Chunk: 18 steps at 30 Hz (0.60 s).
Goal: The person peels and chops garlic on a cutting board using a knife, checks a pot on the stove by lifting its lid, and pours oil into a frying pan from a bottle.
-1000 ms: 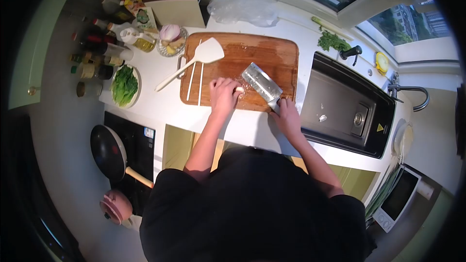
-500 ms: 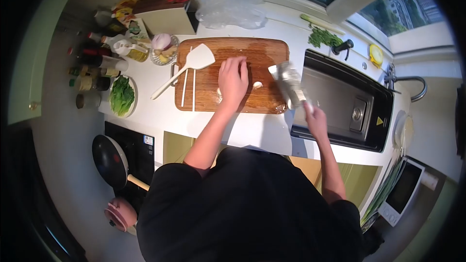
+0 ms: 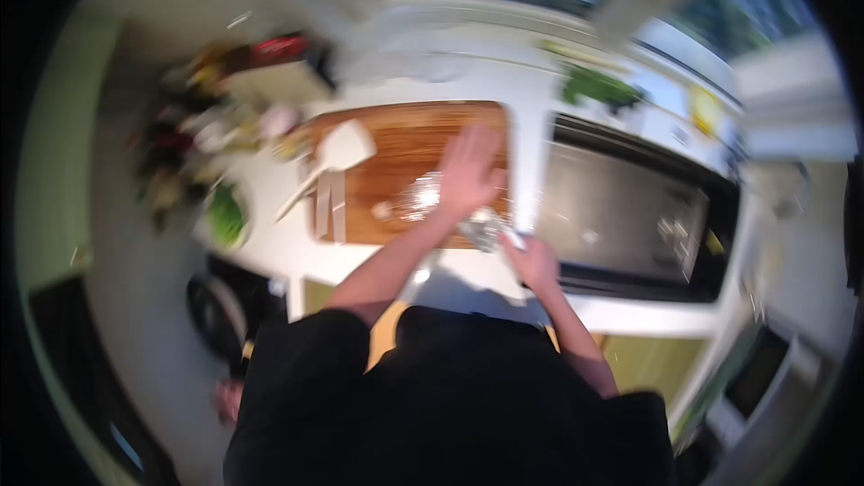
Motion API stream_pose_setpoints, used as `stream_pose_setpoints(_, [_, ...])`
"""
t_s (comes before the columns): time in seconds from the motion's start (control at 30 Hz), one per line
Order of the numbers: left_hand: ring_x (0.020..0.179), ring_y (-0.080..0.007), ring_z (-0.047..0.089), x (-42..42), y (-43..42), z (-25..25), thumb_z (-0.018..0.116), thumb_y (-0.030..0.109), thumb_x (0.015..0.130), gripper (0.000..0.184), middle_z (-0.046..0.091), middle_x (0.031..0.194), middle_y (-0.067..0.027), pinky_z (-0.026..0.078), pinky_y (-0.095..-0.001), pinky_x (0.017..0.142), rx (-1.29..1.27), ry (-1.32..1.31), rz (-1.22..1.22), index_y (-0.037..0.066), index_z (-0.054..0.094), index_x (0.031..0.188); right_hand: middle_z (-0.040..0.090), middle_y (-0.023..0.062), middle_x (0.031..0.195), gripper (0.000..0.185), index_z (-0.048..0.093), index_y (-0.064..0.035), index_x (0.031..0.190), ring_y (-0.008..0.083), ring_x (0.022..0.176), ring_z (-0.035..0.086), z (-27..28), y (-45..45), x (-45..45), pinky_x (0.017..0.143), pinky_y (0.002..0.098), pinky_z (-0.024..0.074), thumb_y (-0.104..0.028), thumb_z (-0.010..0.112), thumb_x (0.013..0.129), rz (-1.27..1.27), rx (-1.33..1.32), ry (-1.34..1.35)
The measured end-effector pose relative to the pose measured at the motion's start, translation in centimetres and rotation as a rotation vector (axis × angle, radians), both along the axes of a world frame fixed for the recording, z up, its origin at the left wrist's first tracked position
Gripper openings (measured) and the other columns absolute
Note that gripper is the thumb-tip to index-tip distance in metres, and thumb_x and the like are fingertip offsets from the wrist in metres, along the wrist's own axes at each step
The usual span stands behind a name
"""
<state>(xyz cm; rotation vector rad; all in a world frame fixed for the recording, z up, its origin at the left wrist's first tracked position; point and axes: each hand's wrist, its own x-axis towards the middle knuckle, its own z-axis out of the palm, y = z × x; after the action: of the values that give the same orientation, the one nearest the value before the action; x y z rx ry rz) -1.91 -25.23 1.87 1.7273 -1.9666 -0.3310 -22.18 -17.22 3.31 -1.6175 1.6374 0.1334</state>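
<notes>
My right hand is closed around the handle of a cleaver, whose shiny blade lies flat over the wooden cutting board. Across the blade my left hand is stretched out, palm down with fingers extended. The hand and blade hide whatever is beneath them. A small pale piece, apparently garlic, shows by the blade's left end. Farther left on the board rest a white spatula and a pair of pale chopsticks. The whole view is smeared by motion.
Right of the board is a dark-rimmed sink. A plate of green leaves stands on the left, below blurred bottles. Green herbs lie behind the sink. A pan sits on the stove at lower left.
The cleaver has come from the board's right edge onto the board, turned flat. My left hand has moved right and flattened over its blade. The camera view has shifted.
</notes>
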Motion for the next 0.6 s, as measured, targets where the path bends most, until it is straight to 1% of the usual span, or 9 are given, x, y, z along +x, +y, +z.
stream_pose_setpoints(0.03, [0.139,-0.0418,0.04,0.2,0.3,0.5,0.064,0.032,0.085,0.065,0.043,0.15,-0.0236,0.033,-0.0554,0.114,0.057,-0.019,0.029,0.004,0.05,0.142,0.071,0.0243,0.084,0.061,0.077,-0.0037,0.093,0.0431,0.085,0.07,-0.5,0.2,0.5,0.077,0.051,0.0549,-0.061,0.058,0.093,-0.028,-0.04,-0.082])
stream_pose_setpoints(0.1, [0.152,-0.0368,0.024,0.5,0.5,-1.6,0.05,0.043,0.097,0.071,0.028,0.162,-0.0236,0.019,-0.0513,0.124,0.116,-0.169,-0.005,0.005,0.035,0.155,0.07,0.0251,0.081,0.064,0.077,-0.0023,0.09,0.0447,0.082,0.069,-0.4,-0.2,0.7,0.075,0.054,0.0539,-0.063,0.058,0.092,0.002,-0.122,-0.014])
stream_pose_setpoints(0.13, [0.154,-0.0355,0.02,0.5,0.4,-0.7,0.046,0.044,0.099,0.072,0.023,0.164,-0.0238,0.017,-0.0506,0.125,0.172,-0.172,-0.028,0.005,0.031,0.157,0.07,0.0267,0.081,0.065,0.076,-0.0013,0.09,0.0461,0.082,0.068,-0.7,-0.4,0.5,0.075,0.0549,0.0533,-0.063,0.057,0.093,0.049,-0.154,0.015])
stream_pose_setpoints(0.17, [0.15,-0.0387,0.025,0.6,0.2,-0.8,0.051,0.041,0.096,0.073,0.028,0.161,-0.0238,0.019,-0.0527,0.124,0.139,-0.16,-0.016,0.006,0.032,0.156,0.069,0.0279,0.082,0.064,0.076,-0.0008,0.09,0.0475,0.083,0.068,-0.8,-0.8,0.4,0.076,0.0552,0.0533,-0.061,0.056,0.094,0.066,-0.115,0.022])
stream_pose_setpoints(0.23, [0.149,-0.0387,0.027,0.7,0.1,-0.3,0.052,0.038,0.095,0.071,0.03,0.16,-0.0232,0.019,-0.0532,0.123,0.154,-0.153,-0.023,0.006,0.032,0.156,0.069,0.0282,0.083,0.064,0.076,-0.0006,0.09,0.0483,0.083,0.068,-1.5,-1.5,-0.1,0.076,0.0549,0.0533,-0.06,0.055,0.096,0.072,0.001,-0.047])
stream_pose_setpoints(0.27, [0.148,-0.0387,0.028,0.5,0.1,-0.3,0.053,0.037,0.095,0.071,0.031,0.159,-0.0231,0.019,-0.0534,0.123,0.157,-0.144,-0.015,0.007,0.033,0.156,0.069,0.0287,0.082,0.064,0.075,0.0001,0.091,0.0484,0.083,0.067,-1.9,-1.6,-0.1,0.076,0.0549,0.0529,-0.06,0.054,0.096,0.086,-0.043,-0.018])
stream_pose_setpoints(0.37, [0.148,-0.0389,0.028,0.6,0.6,0.0,0.055,0.034,0.094,0.07,0.032,0.158,-0.0229,0.02,-0.0536,0.123,0.156,-0.128,0.001,0.008,0.033,0.155,0.069,0.029,0.083,0.064,0.075,0.0003,0.092,0.0486,0.083,0.067,-0.9,-2.1,0.3,0.077,0.0548,0.0526,-0.06,0.054,0.096,0.104,0.042,-0.021])
stream_pose_setpoints(0.4, [0.148,-0.0389,0.028,0.5,0.8,0.1,0.055,0.033,0.093,0.071,0.031,0.159,-0.023,0.02,-0.0536,0.123,0.165,-0.123,0.0,0.008,0.033,0.155,0.069,0.0291,0.084,0.066,0.075,0.0009,0.091,0.0487,0.084,0.067,-1.2,-1.6,0.2,0.077,0.0546,0.0525,-0.062,0.054,0.096,0.053,-0.002,-0.072])
stream_pose_setpoints(0.6, [0.148,-0.0397,0.028,0.2,-0.2,-0.2,0.056,0.029,0.09,0.071,0.031,0.158,-0.0231,0.019,-0.054,0.123,0.173,-0.138,-0.01,0.008,0.035,0.154,0.067,0.0307,0.081,0.072,0.075,0.0038,0.086,0.0499,0.084,0.066,-1.7,-1.8,-0.1,0.078,0.055,0.0519,-0.063,0.052,0.096,0.068,0.062,-0.05])
